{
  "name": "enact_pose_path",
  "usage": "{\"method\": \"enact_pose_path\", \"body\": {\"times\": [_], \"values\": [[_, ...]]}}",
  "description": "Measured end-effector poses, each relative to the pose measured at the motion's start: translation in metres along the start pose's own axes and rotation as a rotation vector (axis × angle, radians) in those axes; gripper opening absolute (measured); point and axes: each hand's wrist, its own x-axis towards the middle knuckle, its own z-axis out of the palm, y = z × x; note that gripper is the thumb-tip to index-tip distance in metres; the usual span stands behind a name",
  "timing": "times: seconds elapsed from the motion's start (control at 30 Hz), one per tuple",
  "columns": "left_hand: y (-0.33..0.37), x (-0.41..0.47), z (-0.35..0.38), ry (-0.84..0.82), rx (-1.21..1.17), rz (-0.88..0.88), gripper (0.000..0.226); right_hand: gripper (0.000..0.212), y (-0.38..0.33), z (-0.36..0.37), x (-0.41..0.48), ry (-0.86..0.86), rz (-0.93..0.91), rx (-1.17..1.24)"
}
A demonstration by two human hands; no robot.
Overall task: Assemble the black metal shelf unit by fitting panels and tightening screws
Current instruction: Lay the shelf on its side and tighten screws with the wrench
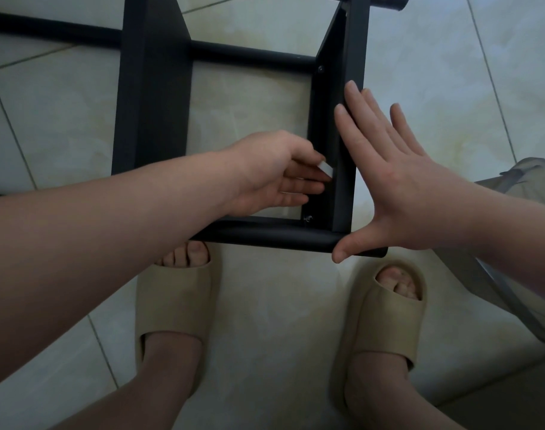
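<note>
In the head view, the black metal shelf unit (153, 88) is seen lying on the tiled floor (280, 321), just beyond two feet in beige slippers (175, 305); its nearest round tube (265, 237) runs across in front of the toes, and an upright side panel (353, 57) rises from the right-hand end of that tube; a wider black panel (159, 125) stands at the left of the frame, and a second tube (252, 55) is fitted between the two further back.

The left hand (274, 172) is reached inside the frame, and a small white piece (325, 169) is pinched between its thumb and forefinger against the inner face of the side panel; what that piece is cannot be told; the other fingers are held nearly straight below it.

The right hand (398, 193) is laid flat with straight fingers against the outer face of the same panel, and its thumb is pressed to the near tube at the frame's near right corner.

One screw (308, 218) is seen in the panel's near bottom corner, just above the tube; another screw head (320, 69) is seen where the far tube meets the panel.

A grey cloth (519, 193) is seen behind the right forearm.
</note>
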Motion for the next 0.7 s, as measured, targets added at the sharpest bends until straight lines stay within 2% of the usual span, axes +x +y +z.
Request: {"method": "enact_pose_path", "body": {"times": [0.1, 0.3, 0.7], "values": [[-0.0009, 0.0009, 0.0002, 0.006, -0.010, 0.016, 0.009, 0.153, 0.0000, 0.0008, 0.0002, 0.005, 0.000, -0.004], [-0.0023, 0.0045, -0.0025, 0.125, 0.213, 0.112, 0.005, 0.152, 0.0003, 0.0005, 0.0002, 0.006, -0.003, -0.005], [-0.0022, 0.0029, -0.0004, 0.068, 0.199, 0.084, 0.008, 0.152, 0.0008, 0.0009, -0.0001, 0.010, -0.002, -0.009]]}}
